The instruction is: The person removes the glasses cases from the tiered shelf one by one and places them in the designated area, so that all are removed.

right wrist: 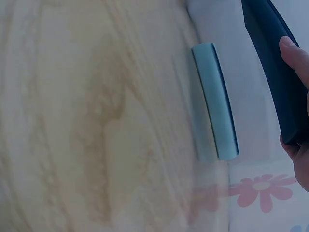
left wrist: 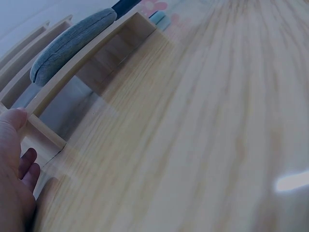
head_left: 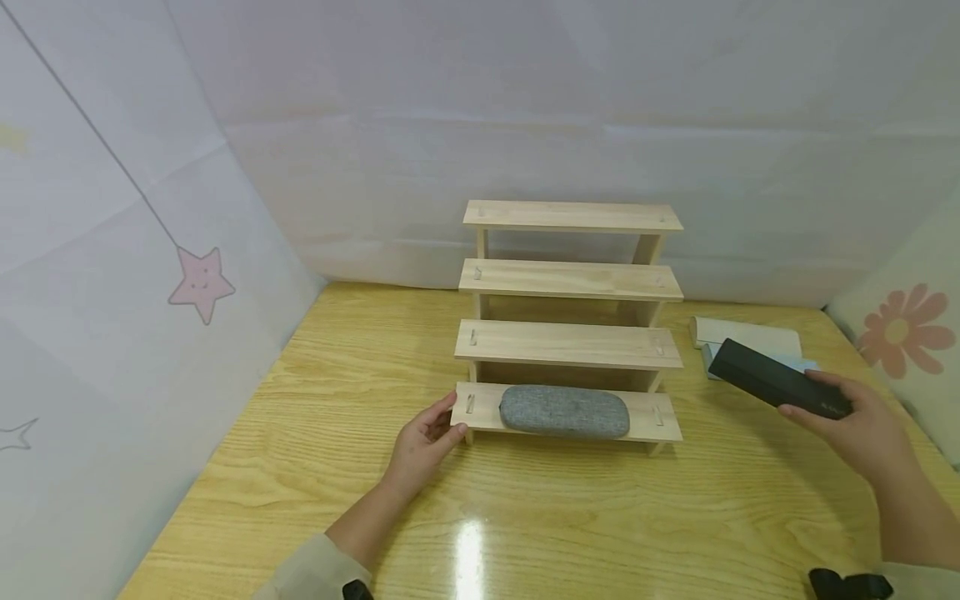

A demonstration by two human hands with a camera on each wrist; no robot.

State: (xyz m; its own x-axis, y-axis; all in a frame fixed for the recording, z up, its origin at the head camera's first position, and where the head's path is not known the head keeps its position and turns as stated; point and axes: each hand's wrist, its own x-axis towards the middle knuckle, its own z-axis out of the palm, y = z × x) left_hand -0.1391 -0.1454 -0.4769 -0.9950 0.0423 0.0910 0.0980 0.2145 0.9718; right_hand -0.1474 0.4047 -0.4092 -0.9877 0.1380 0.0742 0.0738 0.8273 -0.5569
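Note:
My left hand (head_left: 422, 446) holds the left end of the lowest board of a stepped wooden shelf (head_left: 570, 346); in the left wrist view the thumb lies against the board's end. A grey fabric glasses case (head_left: 564, 411) lies lengthwise on that lowest board. At the right, my right hand (head_left: 862, 429) grips a long black glasses case (head_left: 776, 379) by its near end, thumb on one side and fingers on the other. The case is held tilted above the table, its far end pointing toward the shelf.
Behind the black case, a white case (head_left: 750, 335) and a light blue case (right wrist: 216, 101) lie on the wood-grain table (head_left: 360, 350), right of the shelf. The upper three boards bear nothing. A pale printed cloth (head_left: 420, 142) stands behind and along both sides.

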